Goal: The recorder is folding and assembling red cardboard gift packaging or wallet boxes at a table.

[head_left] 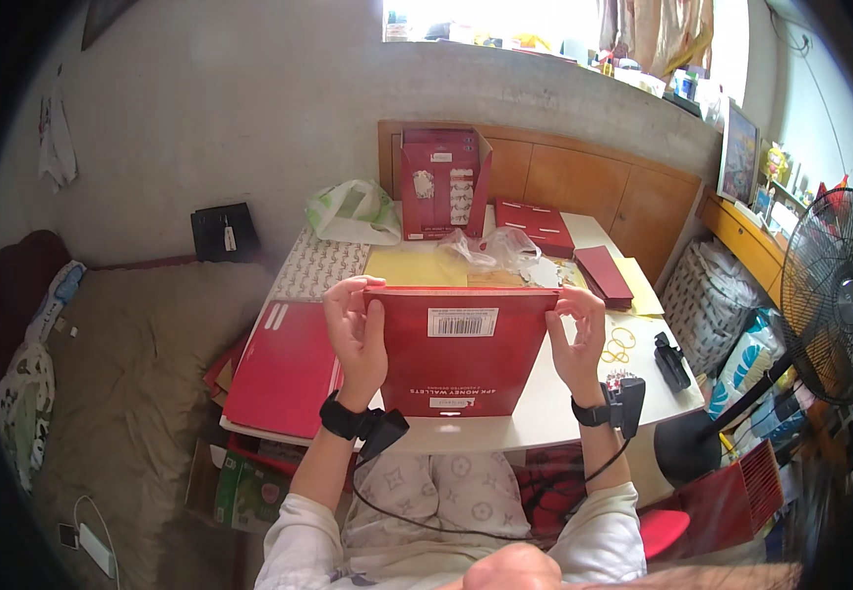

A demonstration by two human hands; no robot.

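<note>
A flat red cardboard package (461,369) stands on edge on the white table in front of me. Its broad face is turned my way, with a white barcode label and print that reads upside down. My left hand (358,334) pinches its upper left corner between thumb and fingers. At the upper right corner, my right hand (578,334) grips in the same manner. Each wrist wears a black strap with a small device. Left of the package lies a larger flat red sheet or folder (284,369).
Behind the package are a clear plastic bag (490,251), an upright dark red display box (441,187) and a green-white bag (353,211). Dark red wallets (604,275), yellow rubber bands (619,346) and a black clamp-like object (671,362) lie right. A black fan (835,295) stands beyond.
</note>
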